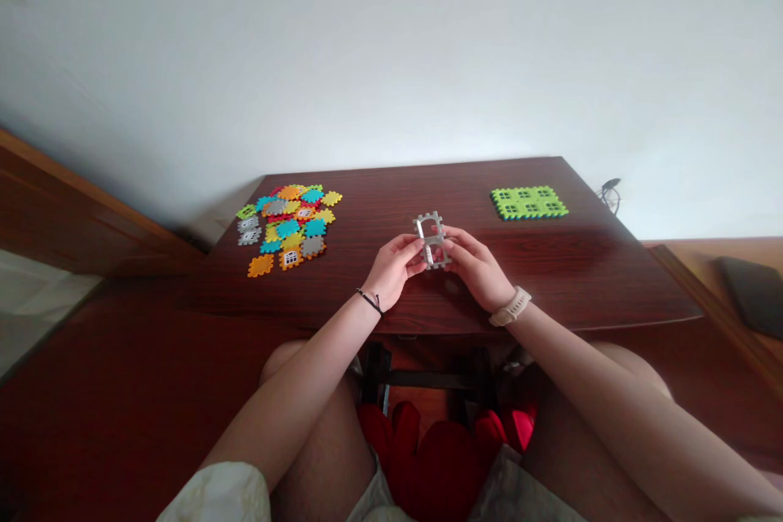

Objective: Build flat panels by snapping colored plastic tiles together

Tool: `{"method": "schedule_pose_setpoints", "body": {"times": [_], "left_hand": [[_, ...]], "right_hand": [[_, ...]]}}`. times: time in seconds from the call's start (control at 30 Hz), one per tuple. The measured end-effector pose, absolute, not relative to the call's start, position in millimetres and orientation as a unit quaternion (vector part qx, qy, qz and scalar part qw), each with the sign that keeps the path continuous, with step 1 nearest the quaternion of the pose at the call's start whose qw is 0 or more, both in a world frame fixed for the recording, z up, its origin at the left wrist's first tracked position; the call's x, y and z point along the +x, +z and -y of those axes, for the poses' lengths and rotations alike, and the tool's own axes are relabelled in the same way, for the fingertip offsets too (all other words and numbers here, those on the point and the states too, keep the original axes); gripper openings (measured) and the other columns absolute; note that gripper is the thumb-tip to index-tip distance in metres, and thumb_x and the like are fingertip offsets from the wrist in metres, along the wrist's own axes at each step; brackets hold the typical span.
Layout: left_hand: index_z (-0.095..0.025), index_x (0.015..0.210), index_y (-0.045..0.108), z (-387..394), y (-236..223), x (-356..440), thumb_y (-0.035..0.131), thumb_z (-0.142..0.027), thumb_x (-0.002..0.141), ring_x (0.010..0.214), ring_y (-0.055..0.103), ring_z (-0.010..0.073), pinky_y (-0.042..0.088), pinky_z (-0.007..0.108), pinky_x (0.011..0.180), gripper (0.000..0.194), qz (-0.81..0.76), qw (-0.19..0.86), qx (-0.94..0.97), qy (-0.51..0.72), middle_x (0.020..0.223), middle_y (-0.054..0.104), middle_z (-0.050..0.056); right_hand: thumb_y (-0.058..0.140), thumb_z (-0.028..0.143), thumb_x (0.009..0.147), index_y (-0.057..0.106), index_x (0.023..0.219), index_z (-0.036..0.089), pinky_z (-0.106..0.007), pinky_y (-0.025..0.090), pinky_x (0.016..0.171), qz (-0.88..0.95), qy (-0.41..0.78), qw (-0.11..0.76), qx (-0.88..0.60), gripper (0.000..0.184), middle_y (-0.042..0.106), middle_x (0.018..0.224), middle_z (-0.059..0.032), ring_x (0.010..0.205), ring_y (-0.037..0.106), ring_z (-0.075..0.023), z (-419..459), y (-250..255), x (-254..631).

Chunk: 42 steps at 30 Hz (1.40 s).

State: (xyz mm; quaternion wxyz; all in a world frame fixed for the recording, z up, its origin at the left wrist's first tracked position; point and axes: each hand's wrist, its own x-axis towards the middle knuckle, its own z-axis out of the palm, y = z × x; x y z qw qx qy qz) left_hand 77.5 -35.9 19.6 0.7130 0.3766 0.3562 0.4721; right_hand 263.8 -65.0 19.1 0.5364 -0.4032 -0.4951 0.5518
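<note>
Between my two hands, above the front part of the table, are joined grey interlocking tiles (431, 240) with toothed edges, openings and white parts swung out of them. My left hand (395, 265) pinches their left side between thumb and fingers. From the right, my right hand (477, 263) grips the lower right edge, its thumb and index finger closed on it. Some fingertips are hidden behind the tiles.
Loose coloured tiles (287, 229) lie heaped on the left of the dark wooden table (391, 200). At the back right rests a flat green assembled panel (529, 203) with window openings. Behind stands a white wall (391, 57); a black cable (609, 189) hangs past the right edge.
</note>
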Motion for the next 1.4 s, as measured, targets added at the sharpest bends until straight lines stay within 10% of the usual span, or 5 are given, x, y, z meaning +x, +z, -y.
{"method": "schedule_pose_setpoints", "body": {"times": [0.3,0.8,1.4], "left_hand": [[-0.016,0.100,0.078,37.5,22.3,76.0,0.096,-0.032,0.079,0.075,0.067,0.0090,0.050,0.019,0.065,0.032,-0.284,0.782,0.311,0.459,0.095,0.078,0.004],[-0.015,0.101,0.082,46.9,25.1,78.8,0.096,-0.037,0.076,0.079,0.063,0.0130,0.050,0.027,0.076,0.036,-0.264,0.797,0.338,0.425,0.090,0.073,0.005],[-0.015,0.107,0.083,52.7,29.9,80.9,0.099,-0.045,0.075,0.100,0.076,0.0259,0.057,0.039,0.093,0.047,-0.248,0.778,0.385,0.430,0.107,0.081,0.013]], "right_hand": [[0.088,0.054,0.085,0.076,0.119,0.029,-0.043,0.060,0.098,0.536,0.516,0.549,-0.381,0.044,0.079,0.118,-0.0049,0.106,0.073,-0.0255,62.5,16.5,264.0],[0.085,0.065,0.084,0.076,0.089,0.027,-0.040,0.058,0.079,0.605,0.401,0.542,-0.423,0.039,0.078,0.094,-0.0045,0.084,0.068,-0.0251,68.3,34.4,260.9],[0.089,0.066,0.079,0.078,0.098,0.028,-0.043,0.061,0.082,0.587,0.425,0.549,-0.417,0.044,0.078,0.100,-0.0057,0.089,0.071,-0.0271,69.2,31.8,263.0]]}}
